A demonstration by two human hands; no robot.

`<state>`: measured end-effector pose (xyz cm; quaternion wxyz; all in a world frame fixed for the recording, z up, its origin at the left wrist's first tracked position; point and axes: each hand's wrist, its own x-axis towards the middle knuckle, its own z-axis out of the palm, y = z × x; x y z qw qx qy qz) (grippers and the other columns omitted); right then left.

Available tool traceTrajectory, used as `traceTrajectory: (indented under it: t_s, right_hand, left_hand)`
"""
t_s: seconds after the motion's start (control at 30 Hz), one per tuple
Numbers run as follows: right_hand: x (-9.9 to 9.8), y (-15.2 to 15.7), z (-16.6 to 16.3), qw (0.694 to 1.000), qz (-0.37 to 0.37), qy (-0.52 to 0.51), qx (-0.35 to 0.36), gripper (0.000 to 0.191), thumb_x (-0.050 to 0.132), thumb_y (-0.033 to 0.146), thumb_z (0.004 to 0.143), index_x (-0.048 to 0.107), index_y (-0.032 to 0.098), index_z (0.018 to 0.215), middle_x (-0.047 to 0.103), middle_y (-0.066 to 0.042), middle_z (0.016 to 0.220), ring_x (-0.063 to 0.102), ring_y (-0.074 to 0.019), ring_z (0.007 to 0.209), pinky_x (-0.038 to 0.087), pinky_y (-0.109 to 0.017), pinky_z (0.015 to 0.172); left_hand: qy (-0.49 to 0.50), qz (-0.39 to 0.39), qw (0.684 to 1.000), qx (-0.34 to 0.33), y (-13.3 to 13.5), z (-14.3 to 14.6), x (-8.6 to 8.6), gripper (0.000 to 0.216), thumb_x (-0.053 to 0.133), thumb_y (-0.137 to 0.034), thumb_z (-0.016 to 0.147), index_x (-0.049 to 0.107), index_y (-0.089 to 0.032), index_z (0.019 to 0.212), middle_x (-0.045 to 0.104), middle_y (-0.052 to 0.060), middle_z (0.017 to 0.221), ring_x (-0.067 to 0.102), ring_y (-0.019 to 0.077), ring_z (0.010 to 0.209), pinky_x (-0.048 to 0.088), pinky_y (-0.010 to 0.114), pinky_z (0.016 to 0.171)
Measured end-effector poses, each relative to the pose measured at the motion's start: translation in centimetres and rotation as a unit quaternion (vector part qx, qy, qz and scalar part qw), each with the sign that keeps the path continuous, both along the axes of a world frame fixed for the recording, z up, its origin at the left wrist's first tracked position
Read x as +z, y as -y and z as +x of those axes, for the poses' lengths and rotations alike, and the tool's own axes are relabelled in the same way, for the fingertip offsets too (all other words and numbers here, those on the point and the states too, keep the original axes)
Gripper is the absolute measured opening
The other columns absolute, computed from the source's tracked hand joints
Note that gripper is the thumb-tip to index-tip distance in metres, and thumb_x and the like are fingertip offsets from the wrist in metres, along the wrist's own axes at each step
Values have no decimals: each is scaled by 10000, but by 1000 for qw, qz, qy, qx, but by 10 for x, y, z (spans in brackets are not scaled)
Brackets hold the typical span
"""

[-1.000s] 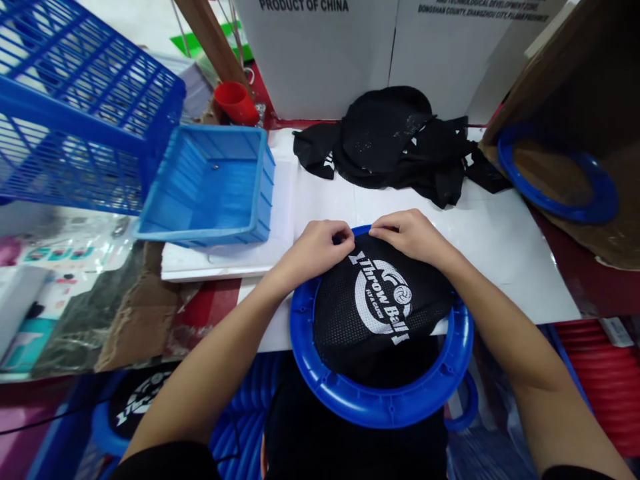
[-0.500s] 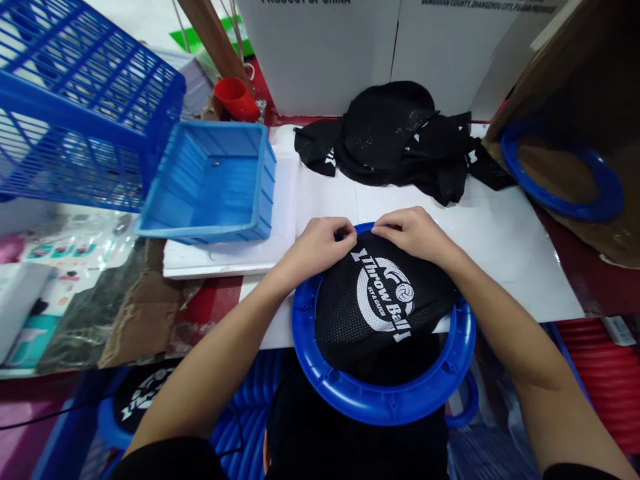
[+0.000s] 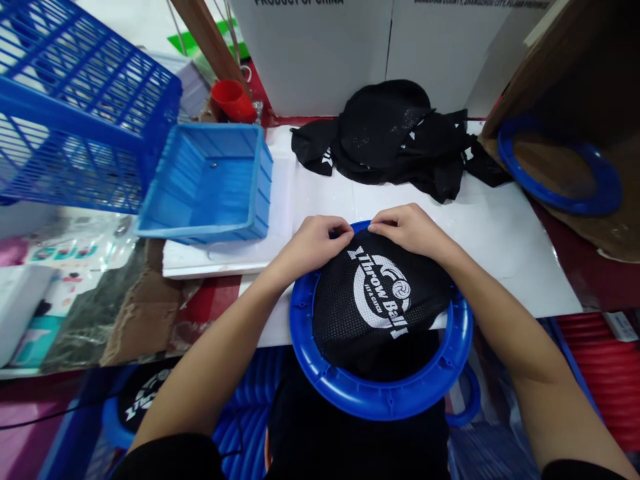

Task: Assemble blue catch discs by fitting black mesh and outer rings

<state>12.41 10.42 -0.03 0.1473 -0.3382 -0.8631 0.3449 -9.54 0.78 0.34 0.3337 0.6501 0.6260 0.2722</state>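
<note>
A blue plastic ring (image 3: 390, 400) overhangs the table's near edge, tilted toward my body. Across its opening lies a black mesh cloth (image 3: 340, 320) printed with a white "Throw Ball" logo; its lower side hangs loose from the ring. At the ring's far side, my left hand (image 3: 325, 241) pinches the cloth's edge between thumb and fingers. Close beside it, my right hand (image 3: 407, 228) pinches the same edge from the right. Part of the ring's right side is hidden under the cloth and my right wrist.
Several black mesh cloths (image 3: 385, 133) lie piled against a white carton (image 3: 320, 60). A light blue bin (image 3: 210, 193) and a blue basket (image 3: 80, 113) stand left. Another blue ring (image 3: 607, 180) leans in a brown box at right. Red rings (image 3: 600, 380) are stacked lower right.
The whole view has shifted slightly. Both hands keep their pinch at the ring's far side, and the cloth lies almost as before.
</note>
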Motion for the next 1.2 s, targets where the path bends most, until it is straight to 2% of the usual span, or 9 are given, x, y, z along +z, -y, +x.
traceTrajectory:
  t_s: [0.27,0.5,0.67,0.77,0.83,0.9,1.03,1.2]
  right_hand:
    - [1,0,1,1000,-5,-5,-1,214,711,341,985,856,211,899,702,-2,711,581,-161,713,362,-318,683]
    - [1,-4,2,1000,-11,-7,18,200,707,321,979,848,203,900,680,8,687,577,-155,697,377,-314,707]
    - [0,-1,2,999,33,12,28,193,694,294,1003,840,207,911,747,-25,776,635,-180,757,395,-321,727]
    - [2,4,3,993,99,37,47,220,641,274,1040,830,213,942,792,-60,909,681,-209,858,426,-329,778]
    - [4,6,5,985,145,62,66,257,590,269,1067,821,215,971,801,-76,969,693,-225,907,436,-338,805]
    - [5,6,7,981,159,69,90,274,562,269,1079,815,208,994,805,-83,980,700,-234,925,446,-343,820]
    - [4,0,9,987,107,31,115,229,607,270,1055,817,200,996,805,-65,941,703,-213,887,459,-327,830]
    - [6,-1,5,994,71,40,77,189,671,273,1014,834,201,953,757,-27,806,617,-162,727,393,-301,728]
  left_hand:
    - [-30,20,999,-4,3,1,2,226,598,-299,944,798,-198,913,822,60,946,731,224,908,543,356,877]
    - [-11,2,1000,23,2,5,4,130,672,-228,822,796,-189,834,791,44,839,709,207,834,548,341,830]
    - [24,-19,999,17,0,0,1,152,669,-229,833,814,-184,846,802,51,861,719,205,848,560,344,851]
    - [38,3,999,6,1,-2,-1,163,671,-245,870,816,-186,916,810,44,892,729,200,869,564,339,858]
    - [28,36,999,-6,3,-3,-2,162,658,-217,883,806,-192,942,810,33,902,731,193,873,562,328,846]
    - [0,67,997,-24,5,-2,-1,169,631,-169,885,794,-194,924,812,28,911,733,190,873,556,322,830]
    - [-67,112,989,-72,7,-5,0,191,611,-153,924,797,-194,948,820,45,953,739,201,893,563,343,869]
    - [-121,142,972,-146,6,-13,-2,234,594,-237,1014,816,-202,1083,825,83,1031,747,244,994,572,385,927]
